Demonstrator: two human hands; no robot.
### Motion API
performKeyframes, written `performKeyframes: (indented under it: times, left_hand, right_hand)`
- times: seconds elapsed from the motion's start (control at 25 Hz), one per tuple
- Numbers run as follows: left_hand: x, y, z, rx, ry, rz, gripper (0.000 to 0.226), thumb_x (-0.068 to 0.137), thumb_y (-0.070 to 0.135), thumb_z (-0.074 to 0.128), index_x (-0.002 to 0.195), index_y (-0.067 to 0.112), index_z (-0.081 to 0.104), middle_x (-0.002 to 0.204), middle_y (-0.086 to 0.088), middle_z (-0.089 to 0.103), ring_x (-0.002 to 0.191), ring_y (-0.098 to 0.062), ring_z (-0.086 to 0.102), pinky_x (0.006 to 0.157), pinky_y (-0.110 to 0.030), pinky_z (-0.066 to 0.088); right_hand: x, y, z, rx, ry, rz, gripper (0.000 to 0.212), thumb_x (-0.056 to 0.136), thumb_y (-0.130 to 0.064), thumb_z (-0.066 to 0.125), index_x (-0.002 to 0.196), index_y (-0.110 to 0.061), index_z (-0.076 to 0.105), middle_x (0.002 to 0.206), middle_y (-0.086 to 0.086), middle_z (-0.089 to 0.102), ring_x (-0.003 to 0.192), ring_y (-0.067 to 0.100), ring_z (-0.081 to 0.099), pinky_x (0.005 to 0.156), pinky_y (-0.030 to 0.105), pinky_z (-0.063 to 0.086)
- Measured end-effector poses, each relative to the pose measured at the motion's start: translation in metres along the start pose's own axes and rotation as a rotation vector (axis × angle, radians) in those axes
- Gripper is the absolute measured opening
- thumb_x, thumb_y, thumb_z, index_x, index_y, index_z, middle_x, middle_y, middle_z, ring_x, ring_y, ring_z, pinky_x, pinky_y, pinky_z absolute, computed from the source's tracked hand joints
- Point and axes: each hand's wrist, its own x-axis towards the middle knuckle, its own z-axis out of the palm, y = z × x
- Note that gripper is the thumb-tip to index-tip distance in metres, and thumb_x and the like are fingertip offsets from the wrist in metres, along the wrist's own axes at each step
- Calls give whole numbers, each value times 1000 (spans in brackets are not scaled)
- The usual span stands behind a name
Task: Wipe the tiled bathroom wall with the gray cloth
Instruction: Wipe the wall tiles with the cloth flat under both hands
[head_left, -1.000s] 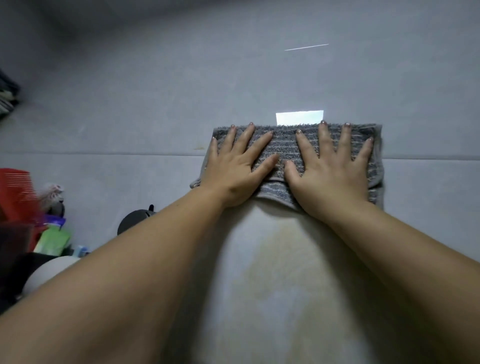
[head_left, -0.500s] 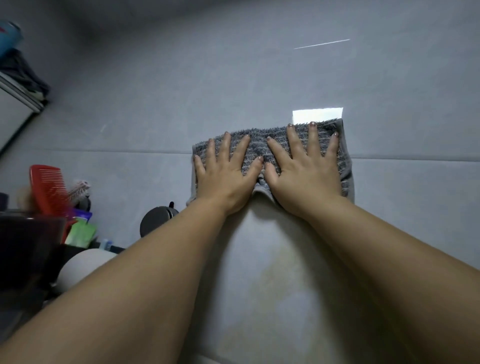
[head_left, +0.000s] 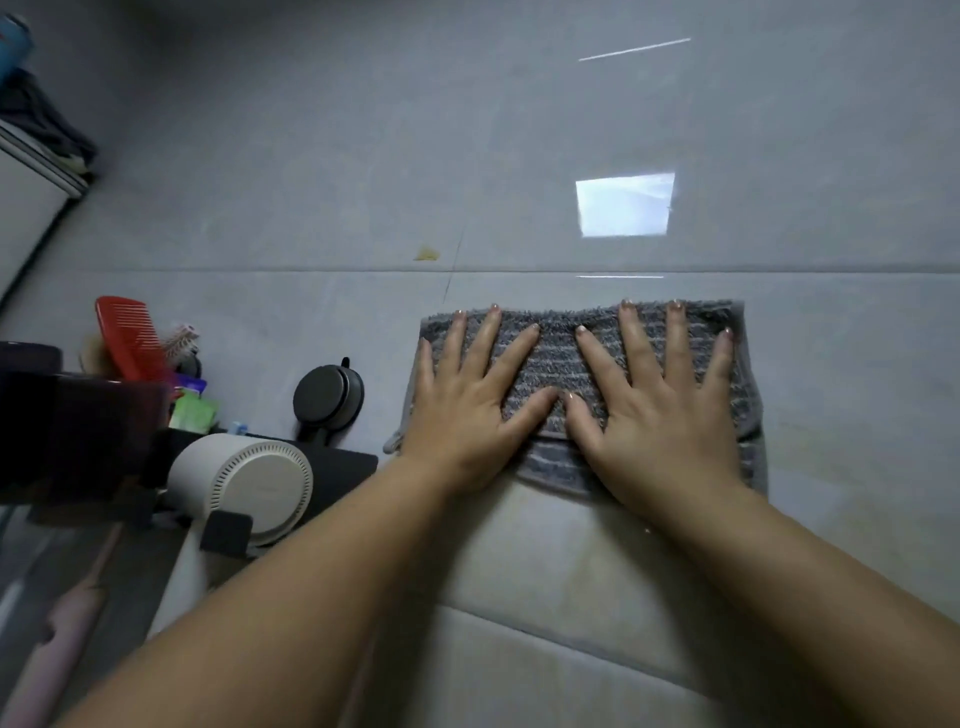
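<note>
The gray striped cloth (head_left: 556, 353) lies folded flat against the gray tiled wall (head_left: 363, 156), just below a horizontal grout line (head_left: 260, 270). My left hand (head_left: 467, 410) presses its left half with the palm flat and the fingers spread. My right hand (head_left: 660, 415) presses the right half the same way, thumbs nearly touching. The cloth's bottom edge hangs below my palms. A small yellow spot (head_left: 426, 253) sits on the wall above and left of the cloth. A yellowish discoloured patch (head_left: 571, 571) spreads over the tile below my wrists.
At the left a dark shelf holds a red comb (head_left: 127, 338), a white round appliance (head_left: 244, 486) and small bottles. A black suction hook (head_left: 327, 397) is on the wall near the cloth's left edge. A pink handle (head_left: 57, 639) lies at lower left.
Both hands have slid the cloth down the wall, from over the grout line to below it. The bright window reflection and the yellow spot now show above it.
</note>
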Motion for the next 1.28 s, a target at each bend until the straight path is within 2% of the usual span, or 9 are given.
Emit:
performKeyframes:
  times: [0.08,0.12,0.2,0.32,0.56,0.76,0.88,1.08,1.28]
  left_hand:
    - [12,-9,-6,6,-17,19,72,81,78,9,149,55,2,165,13,-7,151,-14,-14,120,-50,-9]
    - [12,-11,-5,12,-13,17,72,82,77,9,150,53,3,165,13,-6,151,-15,-12,120,-51,-9]
    - [1,-13,1,8,13,8,70,85,74,11,151,51,5,165,12,-5,151,-15,-12,120,-50,-10]
    - [-35,-16,10,14,49,17,68,90,72,14,152,47,8,166,10,-1,152,-17,-10,121,-50,-9]
    - [-101,-23,22,6,53,45,64,96,68,13,154,40,10,166,5,4,152,-21,-7,121,-51,-4]
    - [-142,-20,30,7,49,-1,61,98,65,16,154,43,7,166,5,4,153,-24,-4,119,-55,6]
    - [-143,1,32,27,19,5,61,98,66,14,154,43,3,166,3,2,153,-26,-5,119,-57,1]
    - [-124,20,30,77,-12,106,65,95,71,14,154,43,12,166,2,3,152,-26,-5,118,-60,0]
    - [-73,7,17,44,-26,5,70,87,78,12,151,50,1,165,7,-6,151,-20,-15,119,-58,-8]
  right_hand:
    - [13,-2,-4,-2,-38,5,63,95,-62,16,153,-39,9,164,1,-3,149,34,-7,112,61,-12]
    - [16,-4,-3,6,-45,14,63,95,-62,17,153,-39,6,163,1,-6,148,34,-9,112,61,-13]
    - [5,-10,2,17,-8,4,61,96,-59,19,153,-38,13,164,3,1,149,35,-4,113,61,-11]
    - [-30,-24,13,44,63,-34,62,92,-56,28,149,-31,33,160,8,21,147,39,13,114,62,-1]
    - [-82,-47,18,96,111,-88,61,88,-49,38,144,-25,45,156,13,30,144,43,19,114,67,5]
    - [-117,-53,23,109,83,-171,58,89,-47,38,141,-26,49,155,11,33,143,43,25,113,67,12]
    - [-125,-30,23,82,101,-168,58,88,-48,42,141,-26,50,155,11,33,143,42,25,112,67,15]
    - [-127,4,17,40,121,-73,63,87,-54,40,145,-27,44,157,12,29,144,43,21,113,68,11]
    - [-79,-5,16,27,106,-34,63,89,-58,36,146,-31,39,158,9,27,145,42,20,113,66,8]
